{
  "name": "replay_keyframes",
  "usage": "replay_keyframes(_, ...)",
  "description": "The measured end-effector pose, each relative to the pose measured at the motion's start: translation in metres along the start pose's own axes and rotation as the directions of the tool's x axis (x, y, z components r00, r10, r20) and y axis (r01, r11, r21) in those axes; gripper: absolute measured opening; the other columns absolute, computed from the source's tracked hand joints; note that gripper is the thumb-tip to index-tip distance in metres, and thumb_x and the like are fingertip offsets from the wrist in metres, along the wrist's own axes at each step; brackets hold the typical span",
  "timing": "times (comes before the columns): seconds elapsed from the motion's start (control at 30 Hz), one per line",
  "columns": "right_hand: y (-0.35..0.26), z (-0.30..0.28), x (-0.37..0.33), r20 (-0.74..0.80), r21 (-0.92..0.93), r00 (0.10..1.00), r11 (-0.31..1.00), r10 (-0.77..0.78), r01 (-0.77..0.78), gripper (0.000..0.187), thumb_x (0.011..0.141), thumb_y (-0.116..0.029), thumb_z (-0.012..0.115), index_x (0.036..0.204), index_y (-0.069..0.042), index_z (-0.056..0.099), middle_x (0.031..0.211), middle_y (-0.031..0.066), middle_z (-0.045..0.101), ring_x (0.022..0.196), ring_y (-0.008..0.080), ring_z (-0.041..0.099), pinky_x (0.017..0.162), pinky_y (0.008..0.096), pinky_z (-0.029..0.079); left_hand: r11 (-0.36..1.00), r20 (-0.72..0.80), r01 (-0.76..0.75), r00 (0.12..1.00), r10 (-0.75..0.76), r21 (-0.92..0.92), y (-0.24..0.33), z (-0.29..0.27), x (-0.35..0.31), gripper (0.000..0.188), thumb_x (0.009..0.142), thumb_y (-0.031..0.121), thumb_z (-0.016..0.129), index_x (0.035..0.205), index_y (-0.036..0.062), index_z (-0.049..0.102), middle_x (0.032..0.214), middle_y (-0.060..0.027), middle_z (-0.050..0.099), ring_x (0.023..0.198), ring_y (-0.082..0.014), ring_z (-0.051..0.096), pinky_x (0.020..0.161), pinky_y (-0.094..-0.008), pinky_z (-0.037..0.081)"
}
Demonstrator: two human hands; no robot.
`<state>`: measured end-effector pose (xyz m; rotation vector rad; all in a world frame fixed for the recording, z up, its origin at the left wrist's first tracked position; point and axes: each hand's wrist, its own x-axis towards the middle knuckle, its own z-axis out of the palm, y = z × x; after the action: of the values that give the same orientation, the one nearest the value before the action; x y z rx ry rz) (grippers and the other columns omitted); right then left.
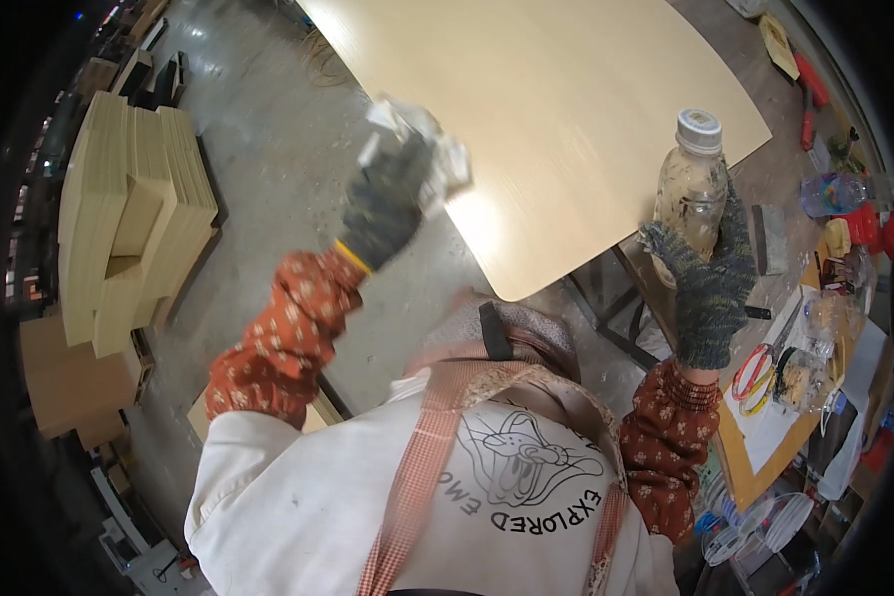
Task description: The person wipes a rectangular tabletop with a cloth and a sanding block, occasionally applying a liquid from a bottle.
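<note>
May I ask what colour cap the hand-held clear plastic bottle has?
White cap, best seen in the head view.

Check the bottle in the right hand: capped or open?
Capped: a white lid sits on the bottle's neck, above the right hand.

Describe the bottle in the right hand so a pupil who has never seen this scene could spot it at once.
Find the large pale board at the top, then its right-hand corner. Near that corner, the gloved right hand holds the bottle. Its white cap and murky, dark-flecked sides set it apart from the clear bottle with a coloured label to its right.
</note>
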<state>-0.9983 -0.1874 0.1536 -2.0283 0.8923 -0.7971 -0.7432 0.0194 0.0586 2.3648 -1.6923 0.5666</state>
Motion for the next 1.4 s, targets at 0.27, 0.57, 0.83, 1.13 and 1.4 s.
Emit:
replay_keyframes(0.27, 0.039, -0.013, -0.005, 0.090, 0.140, 0.992, 0.987, -0.089, 0.076, 0.069, 0.071, -0.016, 0.078, 0.130, -0.002, 0.046, 0.121, 0.0124, 0.057, 0.108, 0.0222, 0.056, 0.092, 0.0333, 0.046, 0.976, 0.043, -0.109, 0.992, 0.119, -0.188, 0.061, -0.015, -0.042, 0.056, 0.078, 0.018, 0.063, 0.130, 0.0031, 0.046, 0.132, -0.0159, 0.047, 0.124, -0.0324, 0.042, 0.105, -0.0476, 0.033)
replay_keyframes(0.57, 0.071, -0.043, -0.021, 0.129, 0.030, 0.976, 0.985, -0.174, 0.172, 0.069, 0.069, -0.013, 0.079, 0.129, -0.002, 0.046, 0.119, 0.0130, 0.058, 0.105, 0.0221, 0.057, 0.089, 0.0341, 0.047, 0.964, -0.106, 0.205, 0.969, -0.225, -0.167, 0.099, -0.012, -0.060, 0.066, 0.071, 0.013, 0.069, 0.132, 0.0034, 0.046, 0.134, -0.0193, 0.047, 0.125, -0.0320, 0.044, 0.099, -0.0398, 0.038)
replay_keyframes(0.83, 0.065, -0.056, -0.027, 0.155, 0.099, 0.974, 0.984, -0.165, 0.151, 0.072, 0.068, -0.016, 0.081, 0.129, -0.002, 0.046, 0.115, 0.0102, 0.059, 0.103, 0.0208, 0.057, 0.090, 0.0342, 0.047, 0.807, 0.034, 0.167, 0.983, -0.180, -0.567, 0.189, -0.058, -0.082, 0.053, 0.079, 0.013, 0.061, 0.129, 0.0035, 0.049, 0.135, -0.0162, 0.046, 0.126, -0.0316, 0.045, 0.100, -0.0457, 0.039)
replay_keyframes(1.13, 0.067, -0.074, -0.041, 0.083, 0.258, 0.994, 0.962, 0.065, -0.085, 0.071, 0.065, -0.017, 0.083, 0.125, -0.003, 0.048, 0.115, 0.0106, 0.058, 0.104, 0.0227, 0.056, 0.093, 0.0348, 0.045, 0.950, 0.068, 0.305, 0.951, -0.300, -0.069, 0.200, -0.021, -0.054, 0.056, 0.086, 0.023, 0.048, 0.140, 0.0110, 0.038, 0.152, -0.0120, 0.021, 0.142, -0.0242, 0.012, 0.113, -0.0441, 0.009)
replay_keyframes(1.4, 0.084, -0.075, -0.049, 0.011, 0.170, 1.000, 0.986, 0.001, -0.003, 0.068, 0.069, -0.016, 0.080, 0.127, -0.001, 0.047, 0.118, 0.0112, 0.058, 0.104, 0.0227, 0.056, 0.091, 0.0349, 0.045, 0.395, 0.721, 0.681, 0.690, -0.065, -0.616, 0.214, -0.090, 0.006, 0.039, 0.092, 0.025, 0.050, 0.123, 0.0029, 0.052, 0.125, -0.0140, 0.056, 0.107, -0.0279, 0.060, 0.095, -0.0403, 0.047)
